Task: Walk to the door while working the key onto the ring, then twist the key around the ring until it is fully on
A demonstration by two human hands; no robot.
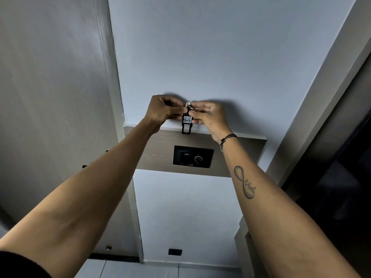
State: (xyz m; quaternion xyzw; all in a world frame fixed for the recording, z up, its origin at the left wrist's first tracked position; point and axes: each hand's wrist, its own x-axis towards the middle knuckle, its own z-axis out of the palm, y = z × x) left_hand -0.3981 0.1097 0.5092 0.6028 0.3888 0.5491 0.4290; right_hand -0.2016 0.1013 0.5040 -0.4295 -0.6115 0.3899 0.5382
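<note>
Both arms reach forward to a white wall. My left hand [163,111] and my right hand [208,115] meet and pinch a small metal key and ring [189,106] between their fingertips. From the ring hangs a black key tag [187,123] with a white label marked with handwritten numbers. The tag dangles just above a wood-look panel [158,149] on the wall. My right wrist wears dark cord bracelets, and the forearm has a tattoo.
A black switch plate [193,156] with a slot and a dial sits in the panel below the hands. A grey door [50,109] stands at the left, a dark doorway [345,157] at the right. A black wall socket [175,252] is low near the tiled floor.
</note>
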